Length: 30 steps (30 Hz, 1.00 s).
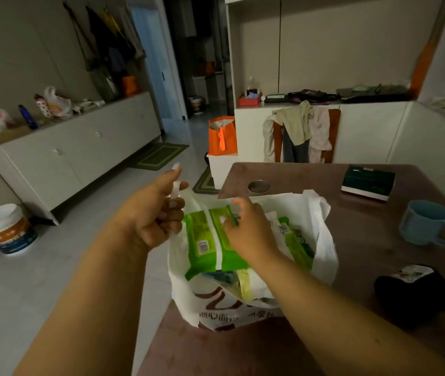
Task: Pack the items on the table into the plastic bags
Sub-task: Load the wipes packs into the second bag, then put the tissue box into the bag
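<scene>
A white plastic bag [213, 302] with brown print stands open at the brown table's left edge. My left hand [150, 215] is closed on the bag's left handle and holds it up. Inside the bag lies a green wipes pack [206, 240]; my right hand [245, 229] reaches into the bag with its fingers on the pack's top. A second green packet [295, 242] shows to the right of my wrist, inside the bag. Still on the table [324, 183] are a dark green box [367, 181], a blue mug [427, 222] and a black pouch [412, 294].
A round metal grommet [258, 185] is set in the table behind the bag. On the floor at left stands a white bucket [4, 229]. An orange bag [221, 135] sits on a low white stand beyond the table, and a chair draped with clothes [301, 134] stands behind it.
</scene>
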Available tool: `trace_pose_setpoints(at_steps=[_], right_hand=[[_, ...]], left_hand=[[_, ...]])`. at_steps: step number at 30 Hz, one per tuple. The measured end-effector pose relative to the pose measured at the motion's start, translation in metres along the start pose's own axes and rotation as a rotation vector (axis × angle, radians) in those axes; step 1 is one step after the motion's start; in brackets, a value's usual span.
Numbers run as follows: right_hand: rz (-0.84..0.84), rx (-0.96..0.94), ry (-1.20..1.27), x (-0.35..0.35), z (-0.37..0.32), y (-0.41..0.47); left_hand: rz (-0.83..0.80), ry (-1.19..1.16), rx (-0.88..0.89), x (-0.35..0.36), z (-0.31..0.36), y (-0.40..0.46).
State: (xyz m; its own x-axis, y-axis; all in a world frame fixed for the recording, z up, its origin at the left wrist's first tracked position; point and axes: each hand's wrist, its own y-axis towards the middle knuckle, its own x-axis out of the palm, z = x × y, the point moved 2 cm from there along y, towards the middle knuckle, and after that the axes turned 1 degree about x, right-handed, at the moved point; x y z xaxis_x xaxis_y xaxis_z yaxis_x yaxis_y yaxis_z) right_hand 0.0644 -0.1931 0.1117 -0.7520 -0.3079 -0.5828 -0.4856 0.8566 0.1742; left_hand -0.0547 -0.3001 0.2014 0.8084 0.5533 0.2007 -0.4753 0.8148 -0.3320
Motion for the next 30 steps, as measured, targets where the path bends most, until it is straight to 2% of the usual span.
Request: trace_pose_setpoints(at_steps=[2, 6, 9, 12, 16, 19, 22, 25, 28, 30], right_hand=[[0.034, -0.149, -0.053, 0.008, 0.009, 0.001], [0.021, -0.131, -0.134, 0.008, 0.006, 0.038], [-0.095, -0.261, -0.159, 0.009, -0.004, 0.024], [-0.229, -0.450, -0.400, 0.027, 0.007, -0.002], [-0.375, -0.318, -0.556, 0.032, 0.008, 0.040], [-0.404, -0.398, -0.694, 0.041, 0.010, 0.015], [-0.497, -0.393, -0.807, 0.050, 0.016, -0.009], [-0.613, -0.300, -0.692, 0.033, -0.001, 0.011], [-0.559, -0.234, -0.587, 0.002, 0.015, 0.015], [-0.504, -0.198, -0.676, -0.008, 0.040, 0.003]], left_hand=[[-0.064, -0.001, -0.024, 0.000, 0.005, 0.000], [-0.089, 0.061, -0.047, -0.002, 0.014, 0.005], [-0.085, 0.051, -0.058, -0.007, 0.017, 0.008], [-0.087, 0.069, -0.063, -0.007, 0.015, 0.007], [-0.008, 0.066, -0.051, -0.006, 0.015, 0.008], [0.004, 0.052, -0.034, -0.003, 0.018, 0.012], [0.028, 0.051, -0.025, 0.006, 0.016, 0.013], [0.068, 0.059, -0.002, 0.011, 0.017, 0.012], [0.075, 0.038, 0.023, 0.011, 0.020, 0.012], [0.109, 0.042, 0.033, 0.014, 0.020, 0.014]])
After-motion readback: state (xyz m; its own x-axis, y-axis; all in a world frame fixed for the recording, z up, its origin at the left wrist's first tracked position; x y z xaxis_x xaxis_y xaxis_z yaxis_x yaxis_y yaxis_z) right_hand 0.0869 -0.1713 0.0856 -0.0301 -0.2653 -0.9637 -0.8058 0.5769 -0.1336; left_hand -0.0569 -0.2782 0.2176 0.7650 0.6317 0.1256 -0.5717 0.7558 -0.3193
